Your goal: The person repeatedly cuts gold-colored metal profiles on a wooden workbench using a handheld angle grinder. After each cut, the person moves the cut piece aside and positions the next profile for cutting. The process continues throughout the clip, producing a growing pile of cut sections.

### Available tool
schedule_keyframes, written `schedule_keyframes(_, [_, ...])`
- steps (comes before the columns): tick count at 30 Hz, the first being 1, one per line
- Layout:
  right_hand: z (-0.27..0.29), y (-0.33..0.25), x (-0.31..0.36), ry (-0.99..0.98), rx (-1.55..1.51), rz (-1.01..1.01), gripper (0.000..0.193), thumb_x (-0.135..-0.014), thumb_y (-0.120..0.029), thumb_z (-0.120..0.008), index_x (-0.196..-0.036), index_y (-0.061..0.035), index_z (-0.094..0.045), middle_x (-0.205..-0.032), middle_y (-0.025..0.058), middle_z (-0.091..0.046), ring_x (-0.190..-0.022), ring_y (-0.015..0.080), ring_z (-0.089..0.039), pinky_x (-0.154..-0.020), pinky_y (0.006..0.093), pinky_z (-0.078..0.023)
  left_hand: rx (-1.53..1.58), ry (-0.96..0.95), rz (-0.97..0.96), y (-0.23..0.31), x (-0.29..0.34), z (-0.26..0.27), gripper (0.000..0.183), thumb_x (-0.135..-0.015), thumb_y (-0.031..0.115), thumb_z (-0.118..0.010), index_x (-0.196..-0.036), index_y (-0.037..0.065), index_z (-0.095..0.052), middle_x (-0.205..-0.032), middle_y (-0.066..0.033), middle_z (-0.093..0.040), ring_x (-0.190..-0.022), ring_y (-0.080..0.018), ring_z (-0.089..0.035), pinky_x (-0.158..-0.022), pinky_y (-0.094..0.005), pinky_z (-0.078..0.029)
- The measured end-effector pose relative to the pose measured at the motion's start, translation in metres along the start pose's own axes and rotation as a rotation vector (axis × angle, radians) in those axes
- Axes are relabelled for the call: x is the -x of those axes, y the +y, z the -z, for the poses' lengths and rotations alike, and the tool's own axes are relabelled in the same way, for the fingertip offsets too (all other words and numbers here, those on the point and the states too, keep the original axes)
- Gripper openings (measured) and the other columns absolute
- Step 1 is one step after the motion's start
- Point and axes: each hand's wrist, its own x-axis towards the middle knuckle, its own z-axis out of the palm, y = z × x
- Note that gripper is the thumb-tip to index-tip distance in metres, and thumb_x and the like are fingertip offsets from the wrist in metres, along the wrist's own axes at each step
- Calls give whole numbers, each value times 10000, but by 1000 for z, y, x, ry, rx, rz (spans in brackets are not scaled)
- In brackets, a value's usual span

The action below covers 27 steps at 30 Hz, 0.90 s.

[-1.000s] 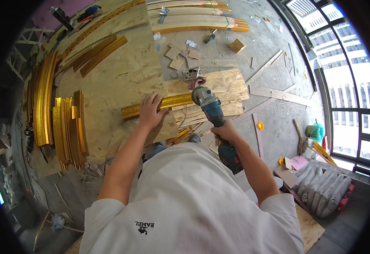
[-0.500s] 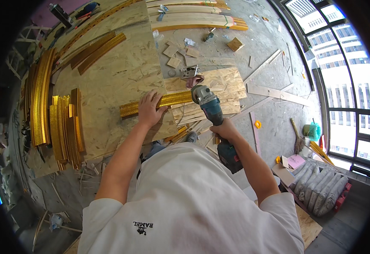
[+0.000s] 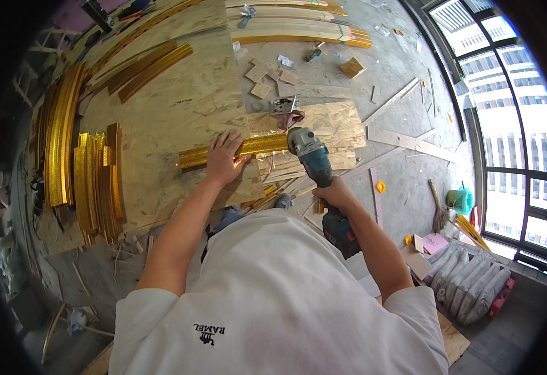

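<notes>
A gold patterned moulding strip [image 3: 264, 145] lies across the right edge of the wooden board tabletop [image 3: 180, 81], its right end sticking out past it. My left hand [image 3: 225, 156] grips it from above, fingers laid over the strip and thumb at its near side. In my right hand [image 3: 336, 192] is a teal and black cordless angle grinder [image 3: 316, 164], held by its body. The grinder's head meets the strip's right end; its disc is mostly hidden. Small orange glints, like sparks, show beside my left thumb.
Stacks of gold mouldings [image 3: 92, 181] rest on the board's left side, with two loose strips [image 3: 155, 72] farther back. Beyond the right edge sit a metal-plated tool [image 3: 284, 106] and an OSB sheet [image 3: 336, 125]. Wood offcuts, a broom [image 3: 440, 209] and a green bucket [image 3: 460, 199] occupy the floor.
Orange glints now show near my left hand. The grinder and both hands have shifted slightly rightward in the picture, as has much of the scene; my grips look the same.
</notes>
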Motion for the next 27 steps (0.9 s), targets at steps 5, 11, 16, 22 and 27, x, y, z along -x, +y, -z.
schedule_keyframes(5, [1, -5, 5, -15, -15, 5, 202, -750, -141, -745, -826, 10, -634, -646, 61, -621, -520, 145, -606, -476, 306, -487, 27, 47, -10, 0, 1, -1, 572, -847, 388, -730, -1333, 120, -592, -1462, -56, -538, -1413, -309, -408, -1196, -484, -247])
schedule_keyframes(11, [-1, 2, 0, -8, 3, -13, 196, -759, -144, -750, -821, 2, -634, -639, 60, -625, -522, 142, -610, -475, 307, -489, 39, 55, -18, 1, 0, 0, 581, -851, 391, -726, -1341, 112, -583, -1463, -58, -538, -1415, -314, -405, -1198, -488, -243])
schedule_keyframes(16, [-4, -3, 5, 17, 51, -5, 216, -770, -161, -760, -842, 5, -642, -650, 66, -637, -532, 145, -622, -479, 306, -491, 36, 36, -14, 0, 0, 0, 578, -859, 395, -719, -1347, 116, -581, -1472, -55, -530, -1419, -312, -400, -1200, -487, -239])
schedule_keyframes(22, [-6, -4, 8, 8, 51, -5, 233, -779, -170, -760, -890, 6, -654, -667, 72, -645, -539, 148, -625, -492, 310, -497, 38, 38, -5, 3, 0, 3, 569, -867, 394, -712, -1350, 120, -586, -1474, -43, -529, -1417, -307, -403, -1200, -489, -239])
schedule_keyframes(27, [-9, -4, 8, -3, 47, -23, 235, -783, -174, -756, -903, 4, -661, -668, 74, -647, -541, 152, -625, -495, 315, -499, 24, 51, -26, 0, 1, 1, 573, -912, 482, -644, -1359, 130, -583, -1471, -52, -529, -1420, -318, -391, -1201, -499, -229])
